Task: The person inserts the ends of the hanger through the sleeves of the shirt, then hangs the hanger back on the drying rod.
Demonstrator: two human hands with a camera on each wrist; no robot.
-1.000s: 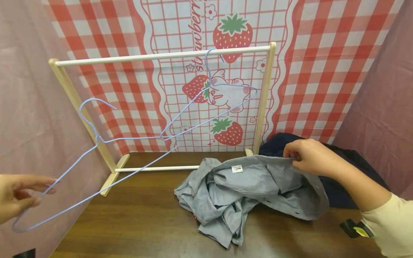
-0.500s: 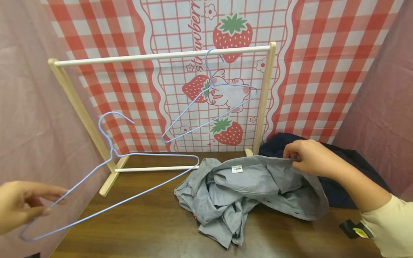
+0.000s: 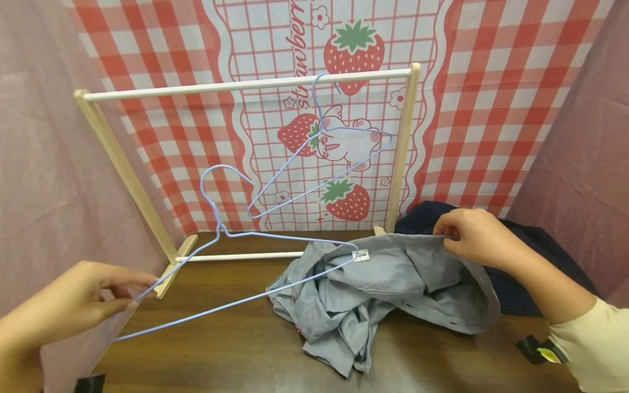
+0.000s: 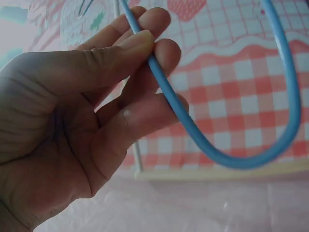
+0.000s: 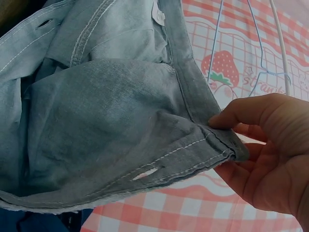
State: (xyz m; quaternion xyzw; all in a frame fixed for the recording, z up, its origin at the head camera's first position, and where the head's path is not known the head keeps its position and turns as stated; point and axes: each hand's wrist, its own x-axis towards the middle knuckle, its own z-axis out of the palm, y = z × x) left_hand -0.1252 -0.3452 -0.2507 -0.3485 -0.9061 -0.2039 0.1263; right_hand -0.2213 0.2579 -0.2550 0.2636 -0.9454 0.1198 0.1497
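A light-blue wire clothes hanger (image 3: 196, 315) is pinched by my left hand (image 3: 93, 297) along its left arm, its hook pointing up. In the left wrist view, thumb and fingers pinch the hanger (image 4: 246, 162) just above its bent corner. The hanger's right end overlaps the grey shirt (image 3: 393, 278) in the head view; whether they touch, I cannot tell. Bunched on the table, the shirt shows a white label inside the neck. My right hand (image 3: 479, 237) lifts its collar edge. Up close, the right hand (image 5: 275, 150) pinches the shirt (image 5: 106, 116) near a buttonhole.
A wooden rack with a white top rail (image 3: 236, 86) stands behind. Another blue hanger (image 3: 313, 98) hangs from it near the right post (image 3: 403, 147). Dark navy cloth (image 3: 535, 278) lies behind the shirt on the brown table (image 3: 206, 355). Pink curtains (image 3: 44, 136) flank both sides.
My left hand has brought the hanger rightward, first lowering it, so its right end now overlaps the shirt's collar area. The right hand and shirt have barely moved.
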